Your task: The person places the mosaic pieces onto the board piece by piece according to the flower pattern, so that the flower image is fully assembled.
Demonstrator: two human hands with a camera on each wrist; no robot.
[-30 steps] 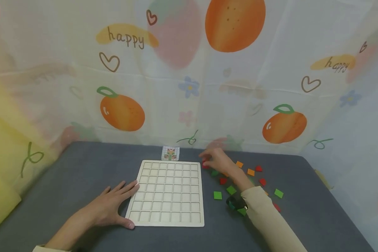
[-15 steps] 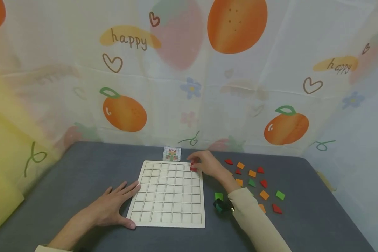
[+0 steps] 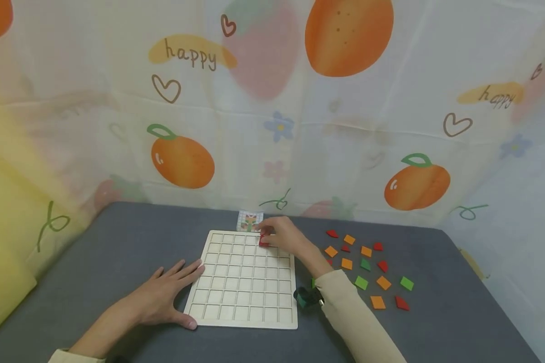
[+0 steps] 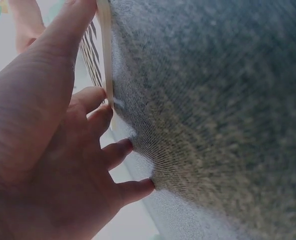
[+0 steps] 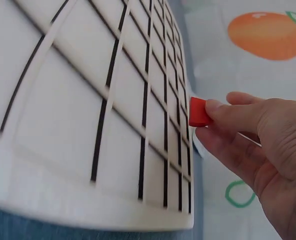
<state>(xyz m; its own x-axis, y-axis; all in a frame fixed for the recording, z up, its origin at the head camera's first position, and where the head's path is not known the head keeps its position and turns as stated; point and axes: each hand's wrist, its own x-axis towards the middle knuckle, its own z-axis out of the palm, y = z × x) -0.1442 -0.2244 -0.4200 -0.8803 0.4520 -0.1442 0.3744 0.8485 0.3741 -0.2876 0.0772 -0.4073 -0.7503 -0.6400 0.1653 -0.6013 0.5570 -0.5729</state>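
Note:
A pale wooden board (image 3: 242,278) with a grid of square recesses lies flat on the table, its cells bare where visible. My right hand (image 3: 285,237) pinches a red tile (image 5: 200,112) between thumb and fingers just above the far row of the grid, right of its middle. In the right wrist view the tile's edge faces the board; whether it touches cannot be told. My left hand (image 3: 165,292) lies spread at the board's left edge, thumb at the near corner and fingertips along the side. The left wrist view shows those fingers (image 4: 95,100) straight against board and table.
Loose orange tiles (image 3: 378,302), green tiles (image 3: 406,283) and red tiles (image 3: 401,303) lie scattered right of the board, some partly behind the right forearm. A small printed pattern card (image 3: 250,221) sits behind the board. A fruit-patterned curtain (image 3: 272,101) hangs behind the grey table (image 3: 131,242).
My right hand has moved left from the loose tiles to over the board's far row, carrying the red tile. The left hand stays at the board's edge.

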